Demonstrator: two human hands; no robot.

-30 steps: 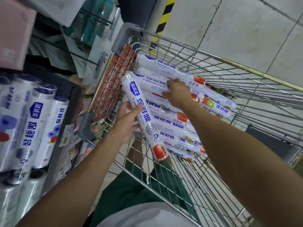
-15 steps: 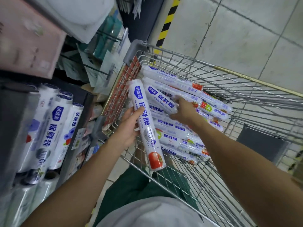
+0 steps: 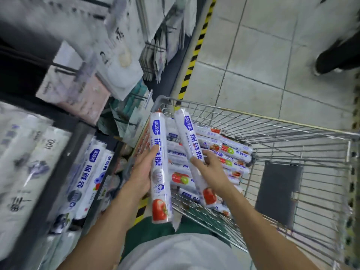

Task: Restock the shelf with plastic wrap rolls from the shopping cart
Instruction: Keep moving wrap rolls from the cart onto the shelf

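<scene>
Left hand (image 3: 143,172) grips left roll (image 3: 158,137), right hand (image 3: 210,170) — seemingly — right roll (image 3: 186,131), tilted.

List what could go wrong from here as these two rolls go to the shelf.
The right hand holds the right roll tilted over the cart; its glossy wrapper could slip. The left hand grips the left roll mostly from one side, a weak hold. The shelf rolls look tightly packed; squeezing more in may topple them.
</scene>
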